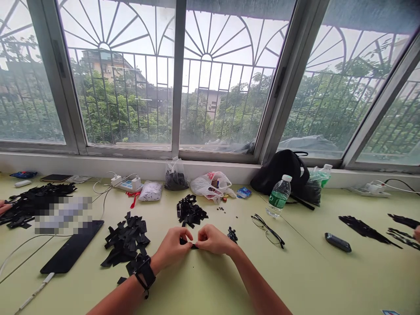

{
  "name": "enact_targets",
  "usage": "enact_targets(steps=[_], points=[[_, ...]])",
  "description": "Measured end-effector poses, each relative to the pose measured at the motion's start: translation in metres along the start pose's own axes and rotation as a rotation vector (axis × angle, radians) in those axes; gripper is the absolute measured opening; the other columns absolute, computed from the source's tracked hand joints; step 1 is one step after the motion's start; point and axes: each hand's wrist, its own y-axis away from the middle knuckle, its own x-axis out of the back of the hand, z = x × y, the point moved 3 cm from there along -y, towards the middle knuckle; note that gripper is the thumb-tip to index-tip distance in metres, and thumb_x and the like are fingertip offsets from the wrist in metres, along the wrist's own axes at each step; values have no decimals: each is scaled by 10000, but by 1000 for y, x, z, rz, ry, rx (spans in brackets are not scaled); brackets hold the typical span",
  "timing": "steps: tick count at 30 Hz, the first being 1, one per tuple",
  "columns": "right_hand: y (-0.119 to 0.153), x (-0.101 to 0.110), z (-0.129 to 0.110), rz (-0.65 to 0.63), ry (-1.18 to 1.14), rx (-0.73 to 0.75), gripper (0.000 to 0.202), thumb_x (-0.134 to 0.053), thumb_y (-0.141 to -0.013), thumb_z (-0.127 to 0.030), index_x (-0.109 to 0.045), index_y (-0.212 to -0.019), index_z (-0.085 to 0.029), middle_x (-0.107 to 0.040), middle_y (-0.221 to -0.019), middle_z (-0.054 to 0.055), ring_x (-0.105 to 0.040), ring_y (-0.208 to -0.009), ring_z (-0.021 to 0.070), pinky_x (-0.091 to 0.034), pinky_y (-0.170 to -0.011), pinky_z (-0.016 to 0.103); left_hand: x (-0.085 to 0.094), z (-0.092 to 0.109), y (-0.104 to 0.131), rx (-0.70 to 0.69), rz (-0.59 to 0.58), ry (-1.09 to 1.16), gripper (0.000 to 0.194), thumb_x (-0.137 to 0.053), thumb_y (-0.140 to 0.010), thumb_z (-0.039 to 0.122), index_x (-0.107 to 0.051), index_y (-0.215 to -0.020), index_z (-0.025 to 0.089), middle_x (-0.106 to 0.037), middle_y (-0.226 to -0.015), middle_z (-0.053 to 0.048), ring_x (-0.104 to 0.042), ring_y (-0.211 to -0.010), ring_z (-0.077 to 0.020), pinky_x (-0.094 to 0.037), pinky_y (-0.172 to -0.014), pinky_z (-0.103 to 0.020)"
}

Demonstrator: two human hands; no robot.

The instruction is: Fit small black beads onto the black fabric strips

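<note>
My left hand (172, 248) and my right hand (215, 239) meet at the middle of the table, fingertips pinched together. Between them is a small black fabric strip (194, 246), mostly covered by the fingers. A heap of cut black strips (126, 238) lies left of my left hand, and some pieces are by the wrist with the black watch. Just beyond my hands is another pile of black strips (190, 212), with small metal-looking bits on some. To the right of my right hand is a cluster of small dark round parts (232, 235).
Eyeglasses (269, 232) and a water bottle (278, 197) stand to the right, near a black bag (278, 175). A tablet-like black device (72, 247) with a cable lies left. Other people's hands show at the left edge (4, 207) and right edge (417, 233).
</note>
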Motion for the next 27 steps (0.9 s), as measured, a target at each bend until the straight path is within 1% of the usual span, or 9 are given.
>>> enact_targets(steps=[5, 9, 11, 13, 15, 17, 19, 23, 27], points=[[0, 5, -5, 33, -91, 21, 176, -636, -748, -238, -583, -611, -141, -444, -534, -59, -364, -515, 74, -227, -466, 198, 3, 0, 1, 35, -13, -3, 286, -640, -820, 357, -784, -982, 170, -735, -790, -49, -607, -720, -209, -412, -644, -277], [2, 11, -17, 67, -184, 84, 246, -662, -771, -311, -573, -611, -145, -441, -541, -51, -370, -533, 83, -232, -480, 205, 3, 1, -2, 29, -79, 103, 313, -613, -856, 406, -793, -976, 180, -761, -915, -65, -616, -796, -224, -419, -685, -282], [4, 14, -23, 94, -236, 107, 277, -669, -782, -357, -567, -627, -150, -438, -547, -50, -358, -530, 83, -227, -479, 208, 5, 3, -3, 25, -98, 172, 335, -609, -863, 434, -787, -982, 175, -744, -889, -56, -598, -795, -216, -407, -683, -274], [6, 16, -28, 116, -275, 120, 308, -672, -788, -402, -562, -640, -155, -416, -540, -55, -336, -520, 81, -218, -476, 211, 6, 6, -4, 46, -117, 223, 378, -610, -865, 484, -778, -973, 163, -689, -782, -32, -540, -704, -180, -364, -626, -255], [6, 18, -31, 130, -293, 133, 336, -673, -791, -434, -559, -639, -158, -397, -533, -60, -318, -513, 79, -213, -476, 215, 7, 10, -3, 81, -163, 259, 437, -593, -870, 547, -765, -911, 147, -574, -648, 7, -421, -593, -133, -285, -556, -242], [7, 19, -33, 141, -300, 146, 349, -673, -791, -450, -562, -634, -158, -399, -532, -60, -316, -513, 80, -211, -479, 218, 7, 15, -2, 105, -211, 291, 485, -580, -870, 596, -744, -844, 140, -474, -594, 33, -323, -561, -113, -226, -528, -241], [7, 19, -34, 142, -304, 154, 352, -676, -788, -453, -567, -633, -157, -415, -539, -56, -323, -518, 81, -212, -483, 220, 6, 20, -1, 101, -221, 318, 489, -602, -854, 609, -737, -837, 140, -481, -625, 27, -326, -588, -116, -230, -536, -239], [8, 18, -35, 126, -302, 165, 344, -676, -794, -437, -556, -632, -158, -415, -549, -57, -324, -524, 81, -210, -486, 220, 5, 20, -2, 72, -173, 339, 468, -630, -843, 587, -755, -886, 138, -562, -720, -3, -395, -659, -134, -280, -580, -238], [7, 17, -34, 128, -277, 155, 355, -665, -814, -441, -533, -635, -164, -407, -547, -60, -329, -521, 82, -231, -487, 217, 3, 14, -4, 99, -146, 344, 461, -645, -830, 581, -748, -855, 133, -513, -668, 15, -342, -610, -117, -246, -546, -234]])
